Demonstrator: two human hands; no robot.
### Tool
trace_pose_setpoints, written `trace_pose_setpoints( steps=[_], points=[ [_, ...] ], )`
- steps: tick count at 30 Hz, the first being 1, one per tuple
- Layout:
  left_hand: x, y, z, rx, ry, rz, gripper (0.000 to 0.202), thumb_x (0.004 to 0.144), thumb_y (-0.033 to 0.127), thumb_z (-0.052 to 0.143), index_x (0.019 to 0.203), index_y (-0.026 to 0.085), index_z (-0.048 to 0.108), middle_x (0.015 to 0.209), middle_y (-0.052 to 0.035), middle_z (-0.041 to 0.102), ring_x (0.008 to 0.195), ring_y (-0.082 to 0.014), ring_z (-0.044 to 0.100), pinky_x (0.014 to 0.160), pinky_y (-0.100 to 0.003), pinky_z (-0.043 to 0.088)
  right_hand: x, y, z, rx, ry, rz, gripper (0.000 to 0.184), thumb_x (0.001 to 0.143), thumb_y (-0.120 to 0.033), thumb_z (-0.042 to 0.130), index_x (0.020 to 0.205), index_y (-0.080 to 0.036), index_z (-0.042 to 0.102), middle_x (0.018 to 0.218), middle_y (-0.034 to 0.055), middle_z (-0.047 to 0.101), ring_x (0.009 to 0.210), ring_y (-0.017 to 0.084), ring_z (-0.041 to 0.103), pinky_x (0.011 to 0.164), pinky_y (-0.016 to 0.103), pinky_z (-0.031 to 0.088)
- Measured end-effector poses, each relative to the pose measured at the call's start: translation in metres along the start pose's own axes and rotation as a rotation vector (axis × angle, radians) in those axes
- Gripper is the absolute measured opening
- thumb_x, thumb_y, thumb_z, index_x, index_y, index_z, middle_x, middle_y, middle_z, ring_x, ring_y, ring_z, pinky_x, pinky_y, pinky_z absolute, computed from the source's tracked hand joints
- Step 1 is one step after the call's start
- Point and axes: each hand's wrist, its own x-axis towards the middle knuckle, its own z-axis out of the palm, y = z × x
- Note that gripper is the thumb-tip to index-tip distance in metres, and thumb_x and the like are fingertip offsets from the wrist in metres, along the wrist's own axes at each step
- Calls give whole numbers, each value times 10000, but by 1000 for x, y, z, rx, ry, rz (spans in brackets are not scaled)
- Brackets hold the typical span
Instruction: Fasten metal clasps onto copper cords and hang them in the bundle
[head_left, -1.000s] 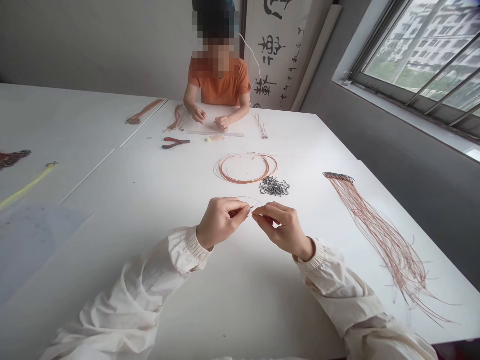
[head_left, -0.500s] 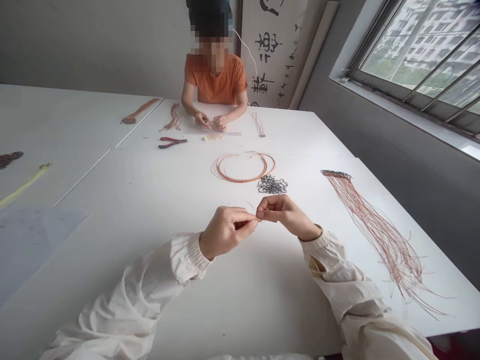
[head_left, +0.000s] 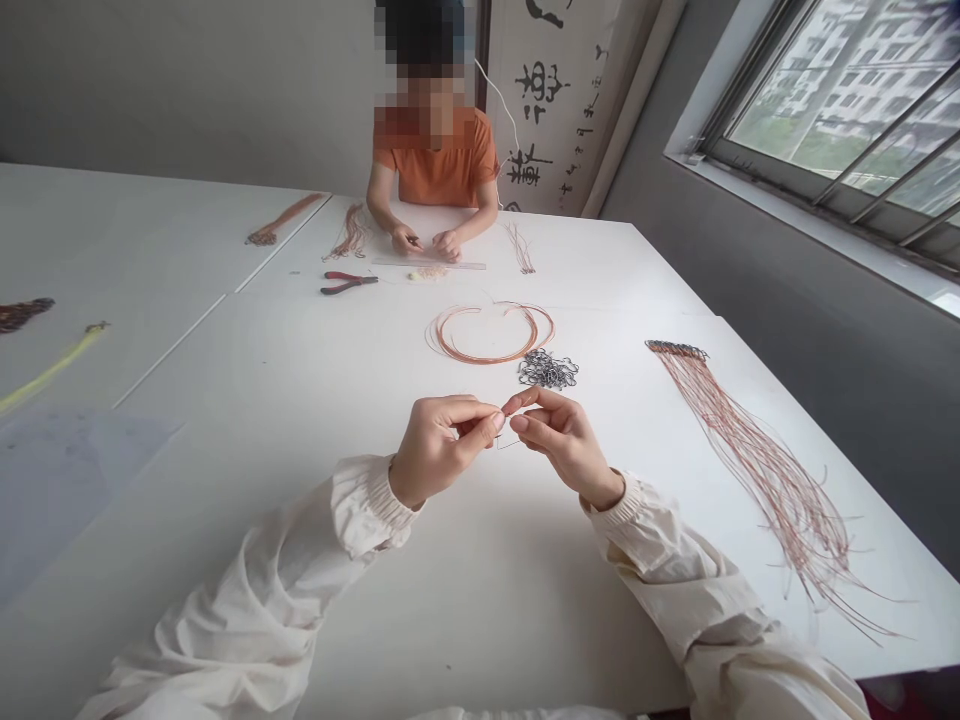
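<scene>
In the head view, my left hand [head_left: 448, 447] is closed in a pinch, thumb against forefinger, on a small dark piece whose kind is hidden by the fingertips. My right hand [head_left: 564, 440] meets it: the forefinger reaches to the left fingertips, and the thumb and other fingers are curled. A thin line [head_left: 510, 446] hangs in a small bend below and between the hands, running into the right fingers. Just beyond lies a pile of dark metal hooks [head_left: 548, 370], against a loose coil of orange-brown line [head_left: 487, 360].
A bundle of hooked orange-brown lines [head_left: 750, 450] stretches along the white table [head_left: 480, 620] at right. Across from me a person in an orange shirt [head_left: 442, 170] works with both hands near a clear ruler [head_left: 427, 264]. Red-handled pliers [head_left: 346, 282] lie nearby.
Both hands have shifted slightly left. My right fingers have moved from a tight pinch to a looser curl, forefinger extended toward the left fingertips. The line now bends below them.
</scene>
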Motion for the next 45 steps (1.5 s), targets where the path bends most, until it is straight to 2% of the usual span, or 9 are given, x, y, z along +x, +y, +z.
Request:
trace_pose_setpoints(
  steps=[5, 11, 16, 22, 24, 32, 37, 41, 45],
  points=[
    [0, 0, 1, 9, -28, -3, 220, 860, 196, 604, 662, 143, 684, 579, -6, 578, 524, -102, 489, 503, -223, 418, -6, -2, 2, -239, 143, -149, 249, 844, -423, 660, 810, -178, 637, 480, -78, 279, 453, 78, 204, 462, 264, 203],
    [0, 4, 1, -93, -72, -116, 199, 844, 210, 630, 678, 131, 706, 589, -15, 594, 513, -95, 504, 458, -198, 419, -7, -4, -5, -316, 84, -179, 224, 860, -400, 644, 830, -178, 648, 486, -64, 329, 455, 85, 243, 462, 266, 218],
    [5, 4, -8, -275, -229, -278, 186, 858, 252, 626, 811, 110, 738, 610, -40, 640, 464, -93, 507, 410, -195, 416, -7, -7, -8, -284, 50, -163, 223, 862, -396, 649, 841, -174, 657, 511, -47, 394, 467, 84, 247, 466, 267, 200],
    [9, 8, -18, -320, -367, -285, 230, 883, 232, 580, 768, 103, 731, 675, -71, 690, 440, -79, 511, 434, -199, 441, -10, -12, -11, -283, 0, -130, 252, 862, -426, 641, 865, -176, 674, 542, -20, 472, 472, 94, 287, 466, 272, 221],
    [7, 11, -17, -283, -343, -277, 207, 870, 236, 612, 768, 104, 734, 662, -65, 685, 444, -78, 516, 421, -186, 435, -11, -13, -11, -274, -14, -142, 219, 865, -391, 646, 853, -174, 671, 545, -21, 470, 473, 90, 285, 467, 271, 216],
    [-3, 25, -6, -178, -112, -213, 188, 862, 210, 630, 722, 117, 711, 610, -14, 596, 489, -76, 515, 417, -160, 457, -7, -7, -6, -151, 33, -208, 121, 855, -296, 676, 879, -178, 670, 482, -80, 330, 455, 72, 251, 455, 247, 215],
    [-3, 23, -6, -161, -36, -168, 173, 857, 189, 630, 716, 123, 705, 607, -8, 598, 460, -69, 486, 411, -172, 436, -4, -1, -3, -78, 1, -191, 107, 863, -285, 664, 871, -184, 629, 522, -59, 446, 460, 77, 356, 454, 233, 294],
    [0, 13, -8, -55, 0, -109, 185, 855, 189, 626, 699, 122, 699, 585, -4, 574, 471, -82, 488, 422, -187, 427, -6, 1, 1, -276, 29, -251, 91, 890, -270, 616, 873, -181, 620, 646, -5, 563, 538, 105, 470, 511, 252, 387],
    [2, 2, -7, 138, 1, 5, 244, 861, 160, 597, 626, 136, 657, 556, 11, 532, 487, -82, 456, 472, -208, 399, -11, -5, 1, -645, 67, -389, 79, 904, -199, 561, 898, -187, 639, 707, 16, 597, 575, 113, 449, 560, 265, 398]
  ],
)
